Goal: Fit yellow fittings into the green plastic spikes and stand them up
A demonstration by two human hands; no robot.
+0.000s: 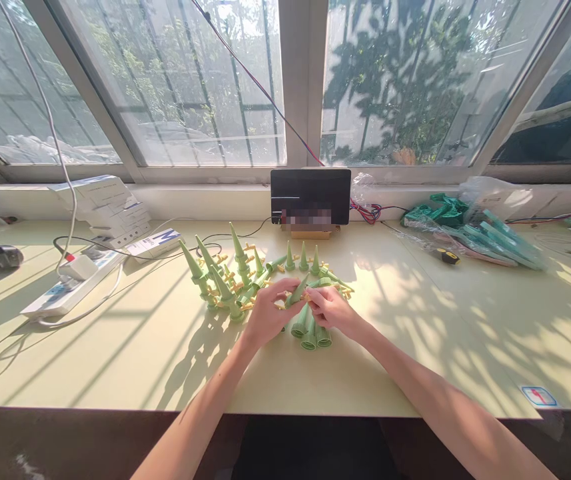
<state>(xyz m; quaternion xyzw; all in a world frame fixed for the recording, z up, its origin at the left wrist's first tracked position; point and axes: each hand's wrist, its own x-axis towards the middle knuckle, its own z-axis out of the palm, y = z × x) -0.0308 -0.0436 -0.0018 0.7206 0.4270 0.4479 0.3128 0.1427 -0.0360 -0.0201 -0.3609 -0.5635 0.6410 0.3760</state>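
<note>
My left hand [269, 312] is closed around a green plastic watering spike [297, 293], its cone tilted with the tip up to the right. With thumb and forefinger my right hand [334, 311] pinches a small yellow valve piece at the spike's side; the fingers partly hide it. Below the hands lie several green spikes [308, 339] with their open, threaded ends toward me. To the left, several spikes with yellow valves [221, 283] stand upright, some stacked in towers. Behind the hands, a few single cones [303, 256] stand in a row.
A dark tablet [310, 193] stands at the back by the window. At left are a white power strip [72, 283], cables and stacked boxes [108, 207]. Plastic bags [495, 240] and a black-yellow tool [448, 256] lie at right. A sticker [539, 396] marks the table's front edge.
</note>
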